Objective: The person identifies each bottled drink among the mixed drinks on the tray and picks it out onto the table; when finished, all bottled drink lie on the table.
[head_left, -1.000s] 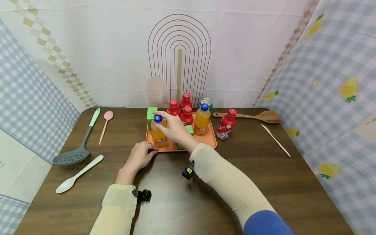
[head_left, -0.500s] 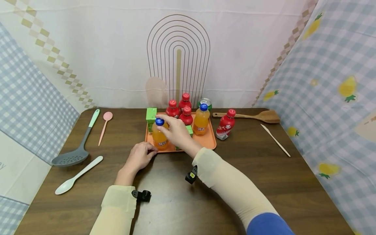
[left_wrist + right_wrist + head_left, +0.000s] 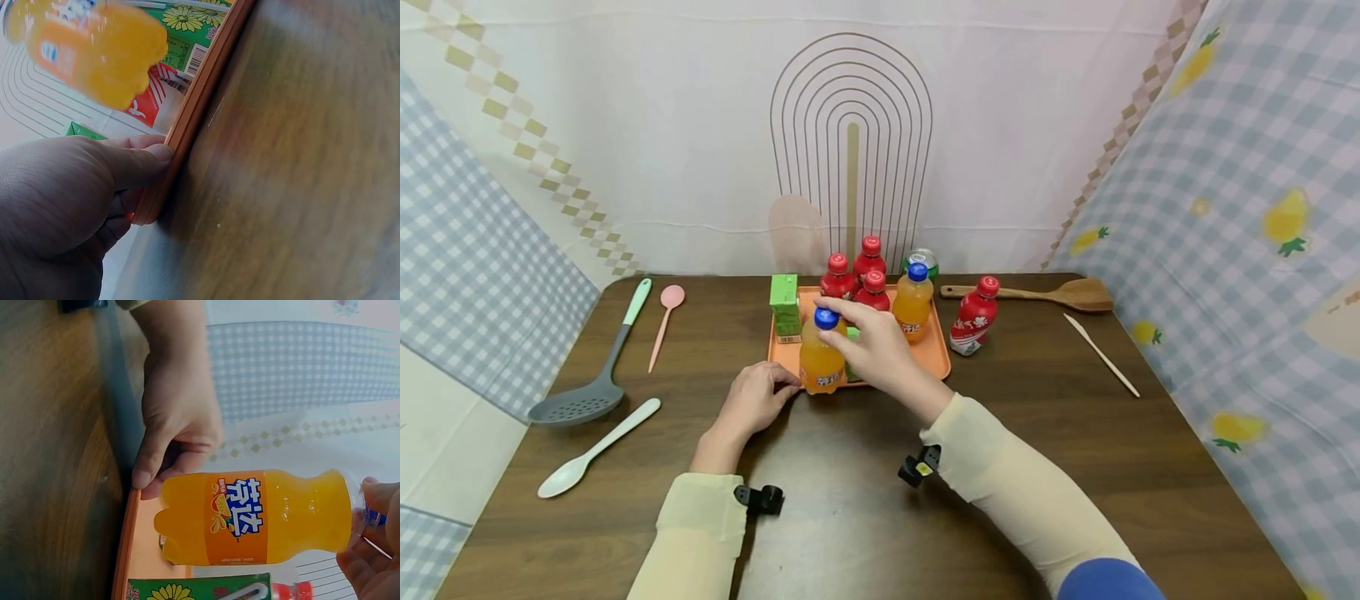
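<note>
My right hand (image 3: 883, 354) holds an orange soda bottle (image 3: 820, 354) by its blue-capped neck; the right wrist view shows fingers and thumb around the neck. The bottle is raised over the front edge of an orange tray (image 3: 936, 358). My left hand (image 3: 752, 404) pinches the tray's front left corner, thumb on the rim in the left wrist view. A green drink carton (image 3: 786, 308) stands at the tray's left. Another green carton (image 3: 200, 587) is partly hidden behind my right hand. Several red-capped bottles (image 3: 873, 296) and a second orange soda bottle (image 3: 913, 307) also stand there.
A green can (image 3: 924, 260) stands at the back right. Right of the tray are a red bottle (image 3: 975, 317), a wooden spatula (image 3: 1078, 296) and a thin pale knife (image 3: 1101, 354). A slotted turner (image 3: 583, 402), a pink spoon (image 3: 670, 312) and a white spoon (image 3: 597, 450) lie left.
My right hand has lifted the orange soda bottle and carried it right and toward me, uncovering the left green carton. My left hand stays on the tray corner.
</note>
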`<state>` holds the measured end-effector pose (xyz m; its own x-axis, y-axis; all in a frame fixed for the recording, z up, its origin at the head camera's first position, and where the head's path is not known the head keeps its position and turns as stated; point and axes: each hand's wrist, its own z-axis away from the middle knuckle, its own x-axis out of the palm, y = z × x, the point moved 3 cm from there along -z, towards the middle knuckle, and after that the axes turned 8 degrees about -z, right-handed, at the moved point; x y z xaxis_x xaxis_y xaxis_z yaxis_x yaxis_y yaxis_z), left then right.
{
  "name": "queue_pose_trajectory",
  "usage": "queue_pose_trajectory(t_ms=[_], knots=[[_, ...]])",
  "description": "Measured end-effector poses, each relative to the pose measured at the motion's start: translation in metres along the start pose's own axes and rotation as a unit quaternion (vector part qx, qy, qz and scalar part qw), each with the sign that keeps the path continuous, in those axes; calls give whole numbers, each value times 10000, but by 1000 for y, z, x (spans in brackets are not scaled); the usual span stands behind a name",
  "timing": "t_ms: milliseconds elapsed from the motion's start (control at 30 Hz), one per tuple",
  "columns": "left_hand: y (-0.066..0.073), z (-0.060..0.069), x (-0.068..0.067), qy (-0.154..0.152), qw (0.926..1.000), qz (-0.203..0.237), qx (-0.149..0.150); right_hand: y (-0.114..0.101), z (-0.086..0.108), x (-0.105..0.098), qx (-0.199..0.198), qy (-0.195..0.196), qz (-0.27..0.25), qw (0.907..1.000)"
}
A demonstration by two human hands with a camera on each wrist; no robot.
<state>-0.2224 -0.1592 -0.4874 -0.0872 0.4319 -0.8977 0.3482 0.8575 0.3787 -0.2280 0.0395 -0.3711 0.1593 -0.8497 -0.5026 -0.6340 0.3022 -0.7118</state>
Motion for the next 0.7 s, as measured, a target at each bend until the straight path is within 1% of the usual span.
queue_pose_trajectory(t_ms=[200, 367, 500, 567, 700], knots=[[-1, 0, 0, -29, 10000, 57, -12, -9, 22, -13, -70, 72, -151, 9998], [-1, -1, 1, -44, 10000, 80, -9, -10, 42, -23, -24, -32, -552, 9985], [0, -1, 1, -46, 9999, 98, -5, -7, 59, -33, 110, -107, -869, 9961], [-1, 0, 1, -55, 9999, 102, -21, -5, 66, -40, 149, -64, -926, 9956], [-2, 0, 1, -48, 9999, 100, -48, 1, 80, -57, 225, 108, -842, 9961]])
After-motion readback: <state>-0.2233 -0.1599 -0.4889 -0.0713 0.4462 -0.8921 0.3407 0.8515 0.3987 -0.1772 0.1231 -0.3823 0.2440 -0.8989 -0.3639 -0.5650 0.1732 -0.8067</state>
